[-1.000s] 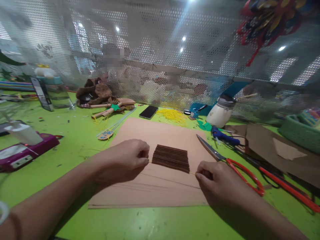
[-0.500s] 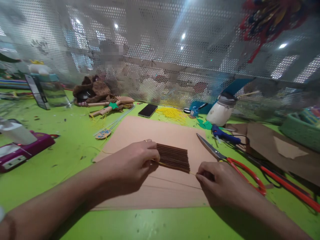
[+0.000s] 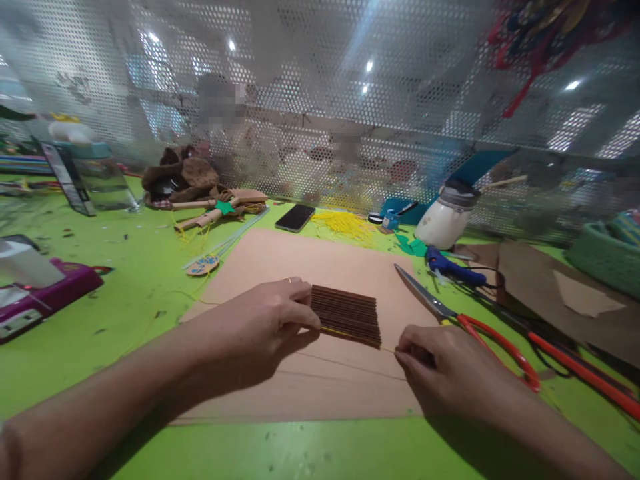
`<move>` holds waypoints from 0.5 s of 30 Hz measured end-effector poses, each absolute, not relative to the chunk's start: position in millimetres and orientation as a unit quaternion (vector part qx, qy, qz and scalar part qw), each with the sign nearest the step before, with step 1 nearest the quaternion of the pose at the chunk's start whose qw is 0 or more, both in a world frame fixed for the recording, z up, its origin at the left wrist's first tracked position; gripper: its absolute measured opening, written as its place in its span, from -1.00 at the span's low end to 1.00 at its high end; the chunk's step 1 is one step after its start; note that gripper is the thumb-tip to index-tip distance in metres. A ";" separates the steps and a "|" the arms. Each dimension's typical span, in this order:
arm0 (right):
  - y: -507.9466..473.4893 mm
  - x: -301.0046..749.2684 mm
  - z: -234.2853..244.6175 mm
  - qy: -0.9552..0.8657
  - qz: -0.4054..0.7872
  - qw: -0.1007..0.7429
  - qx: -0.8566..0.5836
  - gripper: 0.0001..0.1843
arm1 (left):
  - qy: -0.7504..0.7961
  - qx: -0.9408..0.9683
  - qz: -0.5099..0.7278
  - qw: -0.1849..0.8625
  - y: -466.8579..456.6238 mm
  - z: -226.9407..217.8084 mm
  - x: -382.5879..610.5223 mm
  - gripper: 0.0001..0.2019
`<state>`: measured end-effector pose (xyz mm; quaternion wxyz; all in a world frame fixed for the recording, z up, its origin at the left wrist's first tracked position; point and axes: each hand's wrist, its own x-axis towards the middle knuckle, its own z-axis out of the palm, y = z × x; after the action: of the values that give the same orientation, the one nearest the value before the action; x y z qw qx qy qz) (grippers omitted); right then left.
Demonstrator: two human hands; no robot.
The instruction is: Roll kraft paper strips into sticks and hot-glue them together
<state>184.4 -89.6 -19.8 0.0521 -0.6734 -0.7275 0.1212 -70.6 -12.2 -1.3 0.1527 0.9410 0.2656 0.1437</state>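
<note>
A dark brown ridged piece, like pleated paper or corrugated card, rests on a tan sheet. My left hand is closed on its left end, thumb and fingers pinching near the front edge, and hides that end. Along the front edge runs a yellow strand, which comes out past the right corner. My right hand pinches the strand's end between thumb and forefinger, just right of the brown piece. Close behind the right hand lie scissors with orange-red handles, blades pointing away to the left.
Behind the sheet lie a phone and a pile of yellow strips. A blue glue gun and a white jar stand right. A purple power strip is at left. A perforated metal screen rises behind.
Both hands keep almost the same pose on the brown piece and the strand. The left fingers have shifted slightly. The whole view has moved a little.
</note>
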 end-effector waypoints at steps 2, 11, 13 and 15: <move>-89.6 184.2 -20.0 -0.727 0.119 0.052 -0.674 -0.76 | 0.262 0.941 0.148 0.156 -12.1 -1.6 -70.9 -0.77; -90.0 187.1 -22.9 -0.737 0.118 0.050 -0.664 -0.76 | 0.261 0.941 0.153 0.148 -12.6 -2.9 -72.5 -0.74; -90.1 187.7 -23.6 -0.742 0.116 0.052 -0.658 -0.76 | 0.266 0.940 0.152 0.148 -12.1 -3.8 -73.5 -0.71; -91.0 188.0 -23.7 -0.745 0.113 0.055 -0.655 -0.77 | 0.264 0.939 0.155 0.159 -11.6 -4.3 -73.8 -0.71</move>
<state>188.0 -91.0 -23.7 0.0552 -0.6547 -0.7454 0.1126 -73.8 -11.6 -4.3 0.1588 0.9387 0.2636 0.1554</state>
